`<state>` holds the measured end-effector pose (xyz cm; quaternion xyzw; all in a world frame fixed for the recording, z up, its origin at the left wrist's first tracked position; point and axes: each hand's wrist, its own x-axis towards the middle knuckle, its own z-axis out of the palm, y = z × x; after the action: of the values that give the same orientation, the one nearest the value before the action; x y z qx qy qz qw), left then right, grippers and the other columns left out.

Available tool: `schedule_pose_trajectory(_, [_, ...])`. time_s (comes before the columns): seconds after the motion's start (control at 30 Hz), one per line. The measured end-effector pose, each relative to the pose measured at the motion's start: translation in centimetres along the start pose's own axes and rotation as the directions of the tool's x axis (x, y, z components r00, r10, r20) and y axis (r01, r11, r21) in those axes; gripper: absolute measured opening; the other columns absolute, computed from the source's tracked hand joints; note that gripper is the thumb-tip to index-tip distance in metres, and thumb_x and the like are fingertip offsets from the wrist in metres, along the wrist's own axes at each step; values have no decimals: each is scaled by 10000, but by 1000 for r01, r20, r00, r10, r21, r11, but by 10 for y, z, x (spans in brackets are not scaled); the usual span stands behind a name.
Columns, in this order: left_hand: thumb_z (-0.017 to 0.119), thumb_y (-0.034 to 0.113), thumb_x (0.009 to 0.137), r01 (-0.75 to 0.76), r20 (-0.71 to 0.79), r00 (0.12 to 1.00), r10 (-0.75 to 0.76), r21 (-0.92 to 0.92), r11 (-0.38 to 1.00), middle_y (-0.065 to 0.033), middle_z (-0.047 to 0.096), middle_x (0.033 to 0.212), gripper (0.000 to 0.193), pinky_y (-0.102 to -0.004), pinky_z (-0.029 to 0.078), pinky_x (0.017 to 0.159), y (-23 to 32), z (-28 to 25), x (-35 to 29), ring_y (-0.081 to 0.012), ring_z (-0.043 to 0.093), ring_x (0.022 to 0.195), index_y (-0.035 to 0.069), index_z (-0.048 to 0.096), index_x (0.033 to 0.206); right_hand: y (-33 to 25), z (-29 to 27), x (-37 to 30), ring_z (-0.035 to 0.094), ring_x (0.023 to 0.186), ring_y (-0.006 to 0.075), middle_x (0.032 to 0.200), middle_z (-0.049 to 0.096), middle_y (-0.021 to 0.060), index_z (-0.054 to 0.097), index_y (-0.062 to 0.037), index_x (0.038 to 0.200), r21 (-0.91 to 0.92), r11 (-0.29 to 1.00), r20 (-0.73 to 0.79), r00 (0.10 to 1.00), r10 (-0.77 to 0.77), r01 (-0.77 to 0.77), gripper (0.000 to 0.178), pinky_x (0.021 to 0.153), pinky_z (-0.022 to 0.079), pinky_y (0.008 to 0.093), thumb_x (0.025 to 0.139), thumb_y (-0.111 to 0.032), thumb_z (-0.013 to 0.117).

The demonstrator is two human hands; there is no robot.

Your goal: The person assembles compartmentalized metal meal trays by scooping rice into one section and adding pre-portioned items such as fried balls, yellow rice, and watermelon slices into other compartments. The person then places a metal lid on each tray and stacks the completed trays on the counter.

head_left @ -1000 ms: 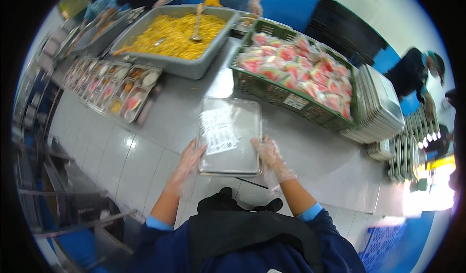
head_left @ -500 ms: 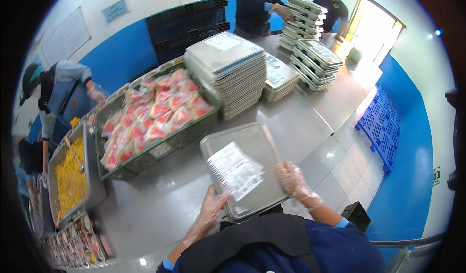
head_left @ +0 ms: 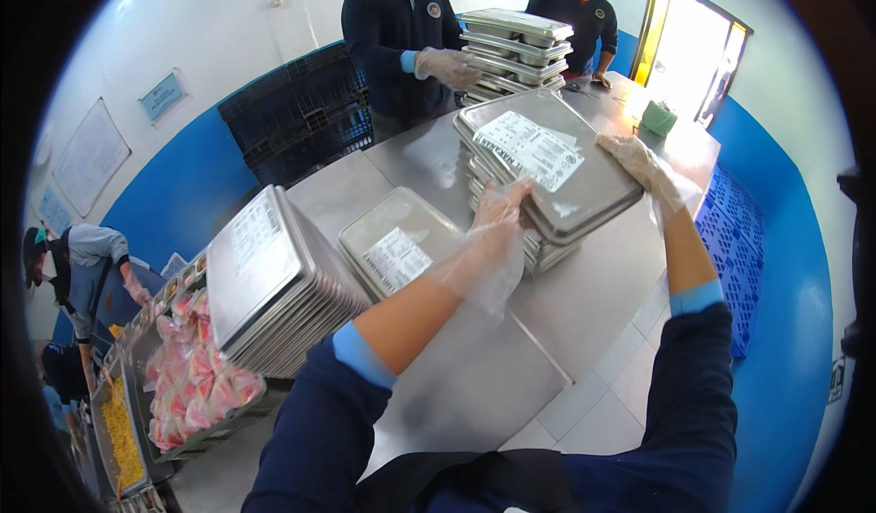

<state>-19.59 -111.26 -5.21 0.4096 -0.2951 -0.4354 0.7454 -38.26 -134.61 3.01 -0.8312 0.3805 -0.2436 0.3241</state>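
Observation:
Both gloved hands hold a closed steel food tray (head_left: 598, 198) with white printed labels on its lid. My left hand (head_left: 502, 210) grips its near left edge, fingers curled over the rim. My right hand (head_left: 639, 165) has hold of the right edge. The tray is tilted over a stack of similar trays (head_left: 547, 258); whether it rests on them I cannot tell. Left of that stack lies a low pile of labelled metal lids (head_left: 397, 217), partly behind my left forearm. A tall stack of lids (head_left: 251, 258) stands farther left.
Across the table (head_left: 465, 404), a co-worker's gloved hand (head_left: 447, 68) touches another tray stack (head_left: 516, 30). Another person (head_left: 579, 20) stands near the doorway. A green crate (head_left: 237, 422) of bagged watermelon slices (head_left: 196, 372) and a tub of yellow food (head_left: 119, 431) sit left. Blue pallets (head_left: 735, 258) lean right.
My hands have carried the tray forward and to the right, from close to my body to the tray stack. My view has turned right, and my arms are now stretched out.

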Motion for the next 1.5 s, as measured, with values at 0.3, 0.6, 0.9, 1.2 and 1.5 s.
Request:
schedule_pose_trajectory(0.3, [636, 315, 984, 160, -157, 977, -147, 78, 984, -146, 681, 1080, 408, -373, 611, 763, -57, 10, 104, -244, 708, 880, -20, 593, 1212, 99, 23, 143, 647, 1173, 264, 1299, 682, 113, 688, -103, 1276, -325, 936, 225, 972, -65, 138, 427, 1019, 477, 356, 1032, -398, 500])
schedule_pose_trajectory(0.6, [524, 425, 1042, 286, -66, 958, -280, 315, 905, -147, 559, 1097, 473, -382, 514, 809, -16, -68, -37, -227, 579, 969, 33, 507, 1306, 15, 0, 26, 538, 1291, 358, 1432, 543, 171, 589, -160, 1385, -908, -418, 254, 747, -614, -35, 393, 1102, 432, 449, 1005, -229, 517])
schedule_pose_trajectory(0.9, [527, 429, 1045, 413, -607, 777, 164, 689, 596, -52, 626, 988, 413, -302, 546, 715, -55, -220, -512, -128, 620, 843, 70, 561, 1248, -83, 251, -311, 646, 1059, 359, 1132, 676, 140, 679, -171, 1186, -204, 733, 461, 724, -513, 649, 329, 949, 501, 482, 876, -271, 727])
schedule_pose_trajectory(1.2, [542, 485, 1031, 122, -986, 81, 147, 157, 980, -70, 653, 913, 474, -304, 546, 716, -34, -167, -854, -138, 614, 770, 31, 610, 1150, -173, 387, -546, 659, 901, 344, 1018, 670, 175, 721, -94, 996, 295, 475, 606, 222, -764, 829, 163, 817, 554, 451, 870, -191, 687])
schedule_pose_trajectory(1.5, [574, 501, 1014, 262, -986, 113, 124, 150, 954, -58, 670, 977, 526, -296, 551, 811, 89, -251, -1010, -137, 642, 883, 34, 601, 1254, -191, 478, -614, 620, 947, 410, 1025, 650, 184, 693, -97, 1050, -34, 345, 448, 323, -834, 938, 197, 834, 506, 518, 885, -196, 650])
